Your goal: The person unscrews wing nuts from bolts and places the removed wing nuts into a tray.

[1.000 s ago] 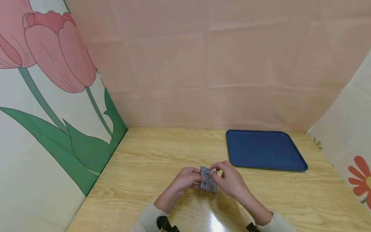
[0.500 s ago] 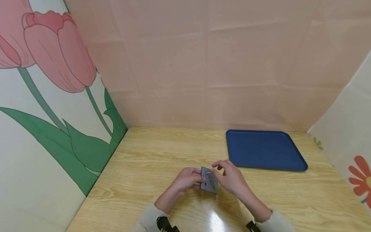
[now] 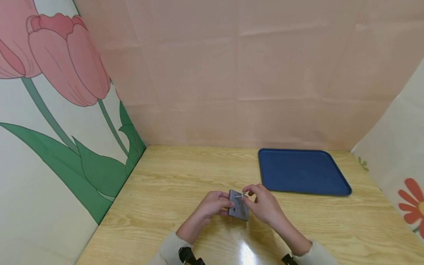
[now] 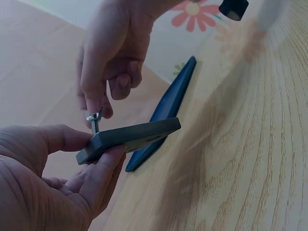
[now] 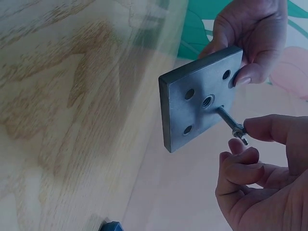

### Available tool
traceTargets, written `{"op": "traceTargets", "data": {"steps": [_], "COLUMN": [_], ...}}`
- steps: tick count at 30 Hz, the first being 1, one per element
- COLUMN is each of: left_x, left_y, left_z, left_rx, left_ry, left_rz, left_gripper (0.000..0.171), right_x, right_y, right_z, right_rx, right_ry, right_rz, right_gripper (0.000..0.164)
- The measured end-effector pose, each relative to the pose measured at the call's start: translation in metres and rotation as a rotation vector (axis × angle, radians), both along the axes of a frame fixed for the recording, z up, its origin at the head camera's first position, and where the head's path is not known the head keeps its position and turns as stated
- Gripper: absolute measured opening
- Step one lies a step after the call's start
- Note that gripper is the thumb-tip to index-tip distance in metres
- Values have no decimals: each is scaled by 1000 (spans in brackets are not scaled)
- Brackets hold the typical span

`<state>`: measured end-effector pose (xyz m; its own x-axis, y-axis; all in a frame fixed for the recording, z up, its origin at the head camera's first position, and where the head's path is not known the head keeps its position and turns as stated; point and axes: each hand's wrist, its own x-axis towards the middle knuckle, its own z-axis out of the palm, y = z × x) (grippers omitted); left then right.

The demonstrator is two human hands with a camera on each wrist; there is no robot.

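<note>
My left hand [image 3: 215, 203] holds a square grey metal plate [image 5: 197, 98] by one edge, thumb on one face and fingers behind, tilted above the table. The right wrist view shows a threaded hole in the plate's middle and smaller holes near its corners. A silver wing bolt [image 5: 231, 121] stands out from one corner hole, its shank end in the plate. My right hand [image 3: 263, 204] pinches the bolt's winged head between thumb and index finger, while its other fingers curl loosely. In the left wrist view the bolt [image 4: 95, 124] rises from the plate beside my left thumb.
A blue tray [image 3: 301, 171] lies at the back right of the wooden table [image 3: 172, 176], beyond my right hand. A pink-beige sheet [image 3: 232, 73] hangs behind the table. Flower-printed panels [image 3: 66, 121] border the left and right sides.
My right fingers loosened from the bolt's head half a second ago, lifting a little, and now pinch it again. My left hand and the plate have stayed nearly still.
</note>
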<state>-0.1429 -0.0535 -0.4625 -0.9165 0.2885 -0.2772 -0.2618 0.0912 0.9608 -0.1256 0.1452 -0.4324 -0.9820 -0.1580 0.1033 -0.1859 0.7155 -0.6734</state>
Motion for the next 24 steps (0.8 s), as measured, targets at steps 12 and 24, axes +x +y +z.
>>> {"op": "traceTargets", "data": {"steps": [12, 24], "left_x": [0, -2], "left_y": [0, 0], "left_z": [-1, -1], "left_rx": [27, 16], "left_ry": [-3, -2], "left_rz": [-4, -5], "left_gripper": [26, 25], "right_x": [3, 4], "right_y": [-2, -3], "right_z": [2, 2], "right_rx": [-1, 3], "right_ry": [22, 63], "right_rz": [16, 33], "right_gripper": [17, 15]}}
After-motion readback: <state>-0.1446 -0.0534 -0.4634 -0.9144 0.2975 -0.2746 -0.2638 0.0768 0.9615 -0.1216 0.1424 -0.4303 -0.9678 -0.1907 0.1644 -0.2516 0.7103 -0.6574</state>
